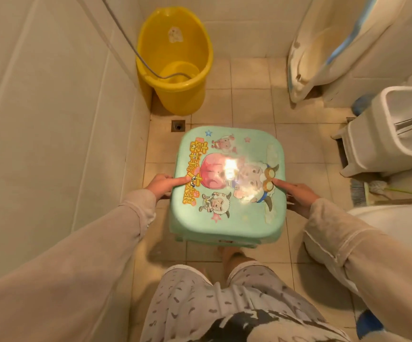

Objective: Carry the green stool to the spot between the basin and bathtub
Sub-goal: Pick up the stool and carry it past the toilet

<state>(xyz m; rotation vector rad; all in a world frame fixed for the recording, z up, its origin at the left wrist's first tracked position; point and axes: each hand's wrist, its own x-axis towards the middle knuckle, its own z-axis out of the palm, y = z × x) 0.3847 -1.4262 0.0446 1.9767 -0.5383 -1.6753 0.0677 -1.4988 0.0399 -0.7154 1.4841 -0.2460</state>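
The green stool [229,183] with a cartoon sheep print on its seat is in the middle of the view, over the tiled floor. My left hand [161,186] grips its left edge, thumb on top of the seat. My right hand [298,195] grips the right edge the same way. A yellow tub-shaped basin [175,60] stands at the back left against the wall. A white baby bathtub [323,48] with blue trim leans upright against the back right wall.
A floor drain [178,125] lies just beyond the stool. A white washbasin on a pedestal [385,139] stands at right, a toilet rim [397,223] below it. A hose hangs into the yellow basin. My legs and bare foot are below the stool.
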